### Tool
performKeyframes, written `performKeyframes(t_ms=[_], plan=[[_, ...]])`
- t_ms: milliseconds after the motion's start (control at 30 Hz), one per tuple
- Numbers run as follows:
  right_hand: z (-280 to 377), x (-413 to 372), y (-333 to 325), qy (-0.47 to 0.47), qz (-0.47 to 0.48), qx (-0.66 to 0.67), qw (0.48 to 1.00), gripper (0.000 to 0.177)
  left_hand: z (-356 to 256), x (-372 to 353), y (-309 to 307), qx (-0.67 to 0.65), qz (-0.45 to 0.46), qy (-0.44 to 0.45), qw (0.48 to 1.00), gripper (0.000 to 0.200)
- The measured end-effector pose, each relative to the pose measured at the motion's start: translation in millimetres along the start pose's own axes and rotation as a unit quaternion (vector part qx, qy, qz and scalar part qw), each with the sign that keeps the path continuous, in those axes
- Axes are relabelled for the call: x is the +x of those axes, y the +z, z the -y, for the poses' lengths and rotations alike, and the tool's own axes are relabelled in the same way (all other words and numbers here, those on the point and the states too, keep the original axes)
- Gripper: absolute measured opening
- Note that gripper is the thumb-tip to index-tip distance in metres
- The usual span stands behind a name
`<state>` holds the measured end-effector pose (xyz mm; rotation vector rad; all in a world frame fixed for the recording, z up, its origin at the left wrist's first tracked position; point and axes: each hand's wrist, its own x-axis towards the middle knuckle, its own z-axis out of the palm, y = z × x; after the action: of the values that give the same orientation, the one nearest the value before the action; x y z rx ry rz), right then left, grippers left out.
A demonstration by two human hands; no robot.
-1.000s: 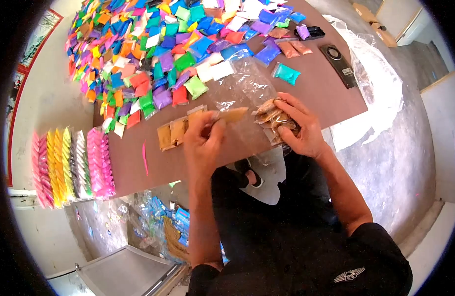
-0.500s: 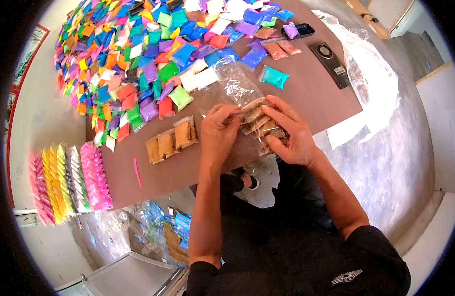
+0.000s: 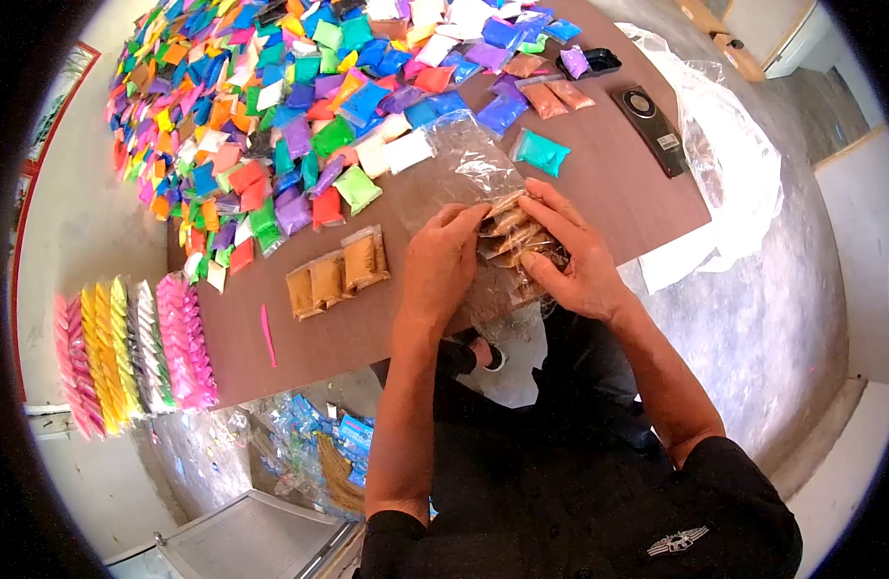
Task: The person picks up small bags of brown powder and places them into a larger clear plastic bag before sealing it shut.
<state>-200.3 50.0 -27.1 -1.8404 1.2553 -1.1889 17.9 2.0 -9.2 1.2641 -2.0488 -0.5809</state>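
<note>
Between my hands, at the table's front edge, is a clear plastic bag with several brown packets stacked in its lower part. My left hand has its fingers closed on the bag's left side. From the right, my right hand grips the stack, thumb in front and fingers over the top. The bag's clear upper part spreads over the table beyond my hands. To the left of my left hand lie more brown packets in an overlapping row.
A large heap of coloured packets covers the back left. Pink, yellow and white packet rows stand at the left edge, near a pink stick. A teal packet, black tray and dark box lie right.
My left hand has shifted slightly right along the bag, closer to my right hand. The brown packets inside now sit more upright and closer together.
</note>
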Motion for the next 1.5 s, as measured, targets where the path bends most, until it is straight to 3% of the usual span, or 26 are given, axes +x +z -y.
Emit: performKeyframes(t_ms=[200,300,500,600,667,800,867,1000,1100,1167,1200,1267,1367,1500], plan=[[1,-5,-2,-0.041,0.011,-0.026,0.999,0.061,-1,-11,-4,-0.024,0.022,-0.046,0.998,0.027],[2,-8,1,-0.061,0.01,-0.042,0.997,0.059,5,-21,1,-0.036,-0.014,-0.017,0.999,0.024],[-6,-8,5,-0.074,0.007,-0.031,0.997,0.059,-2,-40,-23,-0.064,-0.05,-0.067,0.994,0.025],[-7,-9,5,-0.076,0.004,-0.033,0.997,0.059,3,-50,-52,0.021,-0.092,-0.069,0.993,0.025],[-6,-9,4,-0.075,0.002,-0.042,0.996,0.059,10,-53,-73,0.142,-0.133,-0.116,0.974,0.027],[-6,-9,5,-0.08,-0.004,-0.044,0.996,0.058,18,-54,-92,0.24,-0.104,-0.128,0.957,0.032],[-6,-9,5,-0.078,-0.009,-0.041,0.996,0.058,30,-55,-89,0.323,-0.031,-0.104,0.94,0.035],[-7,-10,5,-0.076,-0.016,-0.031,0.997,0.058,26,-57,-84,0.351,-0.063,-0.094,0.93,0.035],[-5,-11,5,-0.057,-0.005,-0.009,0.998,0.058,7,-57,-86,0.261,-0.124,-0.104,0.952,0.036],[-5,-11,5,-0.042,0.005,0.004,0.999,0.058,-12,-54,-81,-0.034,-0.173,-0.183,0.967,0.035],[-6,-10,6,-0.056,-0.004,-0.012,0.998,0.059,-13,-52,-75,-0.035,-0.173,-0.182,0.967,0.035],[-7,-9,6,-0.069,-0.014,-0.028,0.997,0.059,-11,-45,-65,-0.185,-0.135,-0.185,0.956,0.037],[-7,-9,6,-0.069,-0.012,-0.017,0.997,0.059,23,-34,-44,-0.196,-0.088,-0.166,0.963,0.039],[-7,-9,5,-0.069,-0.012,-0.016,0.997,0.059,0,-12,-35,-0.248,-0.075,-0.22,0.94,0.037]])
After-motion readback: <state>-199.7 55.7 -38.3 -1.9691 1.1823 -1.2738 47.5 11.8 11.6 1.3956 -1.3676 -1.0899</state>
